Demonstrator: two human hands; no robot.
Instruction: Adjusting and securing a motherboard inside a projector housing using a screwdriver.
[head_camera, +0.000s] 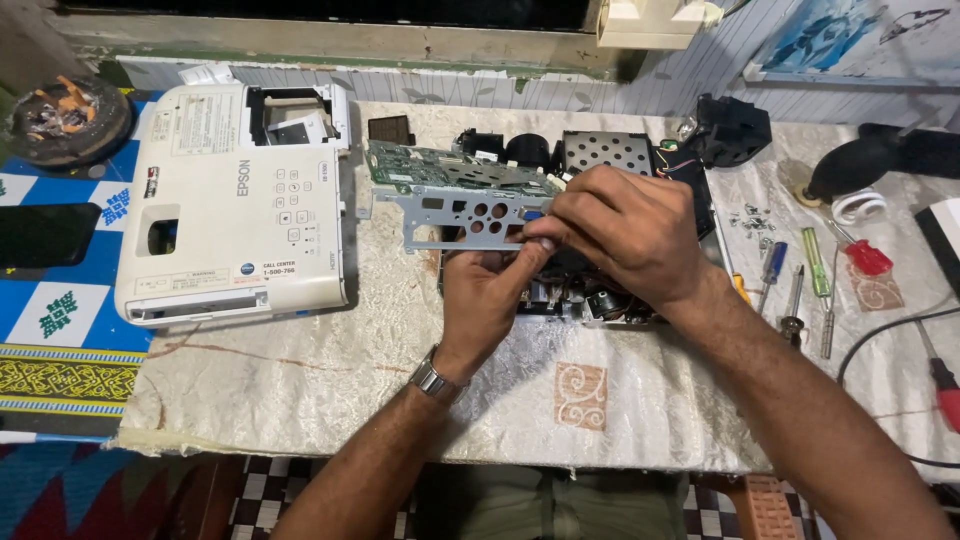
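Fingers (548, 243) of both hands pinched the perforated metal bracket (455, 215) under the green circuit board (450, 170), apparently mid-removal; lifting clear would need steady, level grip.

White rectangular label (205, 122) atop the white projector cover (235, 200); smaller stickers (185, 283) near its front edge. Dark phone screen (45, 234) far left.

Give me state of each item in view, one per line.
White projector cover: off, lying flat on the cloth.
Projector chassis: open, internals exposed.
Circuit board with metal bracket: lifted, tilted, gripped by both hands.
Left hand: fingers on bracket's lower edge.
Right hand: pinching bracket.
Screwdrivers: lying idle.
Screws: loose.
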